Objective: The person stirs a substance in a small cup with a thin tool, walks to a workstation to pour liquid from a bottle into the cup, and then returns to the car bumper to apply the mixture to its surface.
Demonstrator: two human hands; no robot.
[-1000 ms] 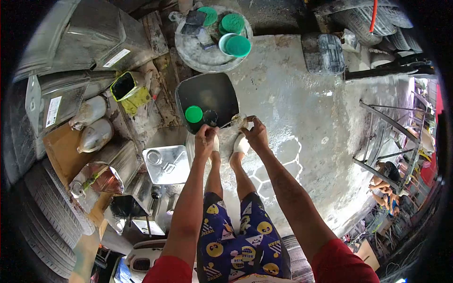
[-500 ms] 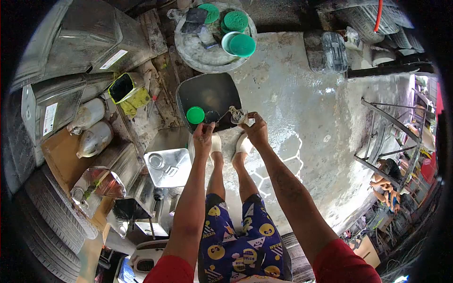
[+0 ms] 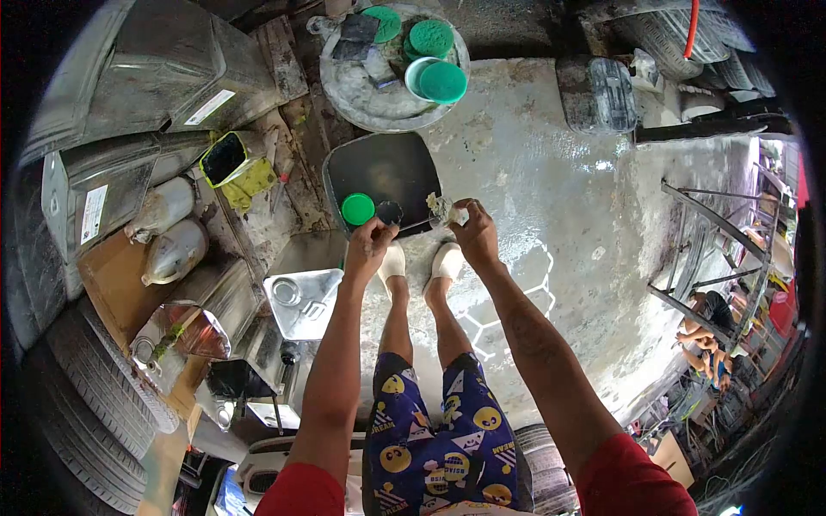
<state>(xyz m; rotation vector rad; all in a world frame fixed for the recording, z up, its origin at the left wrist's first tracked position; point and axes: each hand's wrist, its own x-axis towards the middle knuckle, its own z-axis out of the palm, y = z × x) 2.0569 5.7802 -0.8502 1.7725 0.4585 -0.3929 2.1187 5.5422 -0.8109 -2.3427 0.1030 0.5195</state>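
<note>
My left hand (image 3: 370, 239) is closed with its fingers pinched around a thin stick (image 3: 417, 225) that runs toward my right hand. My right hand (image 3: 473, 230) pinches a crumpled, whitish, partly see-through wad (image 3: 441, 209), and the stick's far end reaches this wad. Both hands are over the near edge of a dark square basin (image 3: 383, 163). By my left fingertips are a round bright green lid (image 3: 358, 209) and a small dark round thing (image 3: 390, 212) with a black rim.
Beyond the basin, a round grey table (image 3: 353, 99) carries green-topped tubs (image 3: 443, 82). Metal cans (image 3: 303, 303), plastic bottles (image 3: 175, 251) and tyres (image 3: 103, 396) crowd the left. Wet concrete floor (image 3: 516, 189) extends right, toward a metal frame (image 3: 714, 215) and a seated person (image 3: 710, 314).
My right hand has moved slightly right and turned, showing more of the whitish wad. The stick now lies flatter between my hands.
</note>
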